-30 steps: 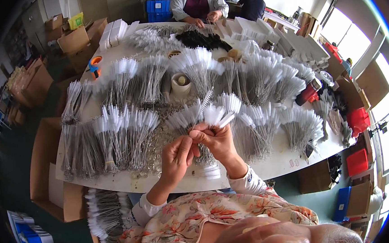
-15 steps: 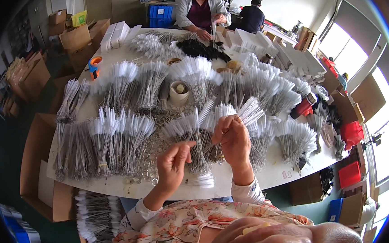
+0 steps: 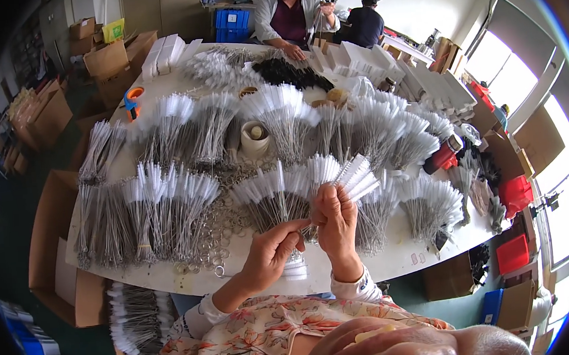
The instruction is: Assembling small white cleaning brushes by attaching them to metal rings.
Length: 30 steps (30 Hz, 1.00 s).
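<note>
My right hand [image 3: 337, 230] is closed round the thin wire stems of several white-bristled straw brushes [image 3: 358, 177]. Their bristle heads fan out up and to the right above the fist. Close on its left is my left hand [image 3: 271, 256], its fingers bent together and the index finger reaching to the right hand's fingers. Whatever sits between the left fingertips is too small or hidden to make out. Behind both hands stand bundles of similar brushes [image 3: 259, 192], bristles up. More white brushes [image 3: 295, 269] lie by the table's near edge, partly behind the left hand.
Loose metal rings [image 3: 215, 238] lie left of my hands. Brush bundles [image 3: 167, 199] fill the table [image 3: 318, 277] in rows, around a white roll [image 3: 255, 138]. Orange tape dispenser [image 3: 133, 102] stands far left; cardboard box [image 3: 55, 246] is beside the table. A co-worker [image 3: 290, 19] sits opposite.
My left hand has moved right, up to the right hand. A single tilted brush seen apart earlier no longer shows separately. My right hand has lowered slightly. The co-worker's raised hand went up.
</note>
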{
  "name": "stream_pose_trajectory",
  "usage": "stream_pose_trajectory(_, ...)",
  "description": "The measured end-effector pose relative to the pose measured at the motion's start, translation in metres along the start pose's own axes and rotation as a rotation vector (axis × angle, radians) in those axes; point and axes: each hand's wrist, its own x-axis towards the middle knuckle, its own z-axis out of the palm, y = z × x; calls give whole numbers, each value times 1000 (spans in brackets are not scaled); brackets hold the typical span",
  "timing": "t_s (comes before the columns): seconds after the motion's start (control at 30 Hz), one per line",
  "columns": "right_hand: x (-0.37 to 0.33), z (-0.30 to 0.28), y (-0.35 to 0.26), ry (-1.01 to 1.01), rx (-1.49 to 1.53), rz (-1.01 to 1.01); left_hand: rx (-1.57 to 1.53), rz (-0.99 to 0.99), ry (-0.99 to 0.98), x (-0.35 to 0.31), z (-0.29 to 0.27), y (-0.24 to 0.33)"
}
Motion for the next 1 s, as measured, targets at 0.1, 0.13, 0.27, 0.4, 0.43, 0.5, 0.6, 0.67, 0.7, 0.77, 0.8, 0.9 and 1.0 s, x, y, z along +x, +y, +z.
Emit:
stream_pose_trajectory(0.1,-3,0,1,20,-74,-83,82,-7,-4,0,1,1)
stream_pose_trajectory(0.13,-4,-1,2,23,-73,-83,85,-12,-8,1,1,2)
stream_pose_trajectory(0.27,-8,-1,2,31,-180,-207,82,-16,-7,3,3,4)
stream_pose_trajectory(0.4,-11,2,7,66,-305,-278,77,-50,-13,2,-1,-1)
stream_pose_trajectory(0.43,-11,1,8,67,-307,-279,30,-122,-35,3,-2,-2)
stream_pose_trajectory(0.5,-11,-3,11,70,-380,-340,-17,-194,-57,2,-2,-1)
stream_pose_trajectory(0.6,-11,-2,2,47,-198,-257,-80,-224,-96,-1,0,1)
stream_pose_trajectory(0.67,-14,1,-3,61,-217,-258,-46,-20,-71,-2,3,-3)
stream_pose_trajectory(0.7,-14,1,-3,72,-231,-258,-46,-20,-68,-2,3,-4)
stream_pose_trajectory(0.77,-17,2,0,71,-262,-270,-57,-60,-68,-4,2,-4)
stream_pose_trajectory(0.8,-18,3,0,72,-293,-285,-57,-58,-65,-4,2,-3)
stream_pose_trajectory(0.9,-20,2,3,7,-358,-402,-47,-88,-57,-3,1,-1)
stream_pose_trajectory(1.0,-20,10,-1,0,-490,-476,-48,-110,-52,-2,1,-4)
